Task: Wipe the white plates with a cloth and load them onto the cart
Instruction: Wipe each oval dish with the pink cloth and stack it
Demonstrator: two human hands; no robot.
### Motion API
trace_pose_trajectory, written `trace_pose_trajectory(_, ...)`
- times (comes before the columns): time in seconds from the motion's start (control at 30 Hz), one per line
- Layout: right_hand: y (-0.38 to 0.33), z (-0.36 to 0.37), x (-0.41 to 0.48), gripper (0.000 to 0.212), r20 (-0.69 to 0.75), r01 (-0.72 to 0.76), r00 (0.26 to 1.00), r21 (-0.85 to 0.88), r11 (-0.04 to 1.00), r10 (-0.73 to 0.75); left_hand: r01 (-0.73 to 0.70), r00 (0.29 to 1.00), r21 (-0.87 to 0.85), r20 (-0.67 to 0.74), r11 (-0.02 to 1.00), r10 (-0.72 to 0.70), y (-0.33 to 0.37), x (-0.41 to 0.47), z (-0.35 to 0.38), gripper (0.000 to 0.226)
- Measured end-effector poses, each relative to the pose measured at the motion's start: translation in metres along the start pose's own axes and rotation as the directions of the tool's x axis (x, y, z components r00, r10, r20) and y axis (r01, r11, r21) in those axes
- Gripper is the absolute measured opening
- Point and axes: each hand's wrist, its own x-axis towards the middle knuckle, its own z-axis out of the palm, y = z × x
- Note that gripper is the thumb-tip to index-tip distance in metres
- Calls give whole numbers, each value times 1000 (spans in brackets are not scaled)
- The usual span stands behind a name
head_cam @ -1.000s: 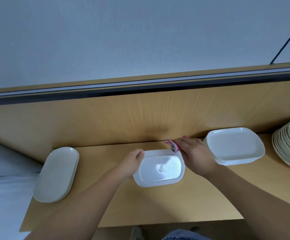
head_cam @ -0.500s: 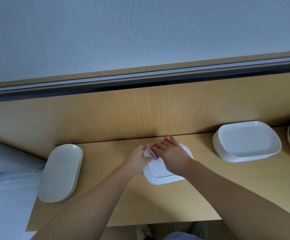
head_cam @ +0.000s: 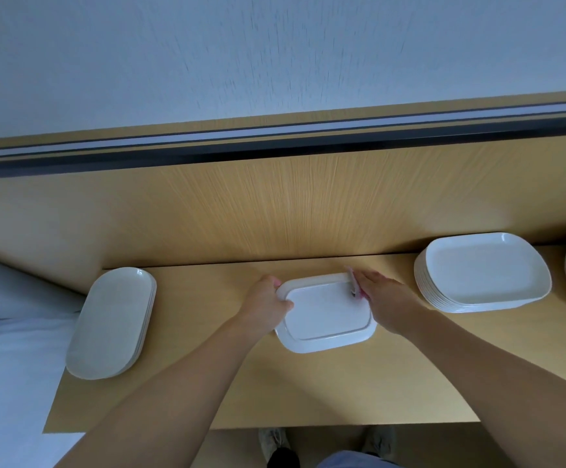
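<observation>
Left grip [head_cam: 266, 307] clasps plate [head_cam: 328, 315] rim; right grip [head_cam: 386, 302] presses cloth [head_cam: 354, 287] onto it.

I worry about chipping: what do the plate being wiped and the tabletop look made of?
Plate: likely glazed ceramic or melamine; smooth, glossy white with soft highlights.
Tabletop: wood-look laminate or veneer, matte; faint straight grain, even tan.
</observation>
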Motion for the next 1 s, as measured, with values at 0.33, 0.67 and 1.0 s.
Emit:
trace_pose_trajectory(0.33, -10, 12, -3, 66, -22, -99, 994, 154, 983, 103, 39, 998, -69, -41, 997, -42, -4, -4, 1, 39)
trace_pose_trajectory(0.67, -17, 38, -50, 61, 16, -155, 988, 136, 979, 154, 31, 999, -117, -28, 993, -35, -11, -8, 3, 48)
trace_pose_trajectory(1.0, -5, 17, -21, 64, -36, -91, 994, 272, 958, 105, -68, 970, -176, 217, 982, 106, -22, -20, -5, 80)
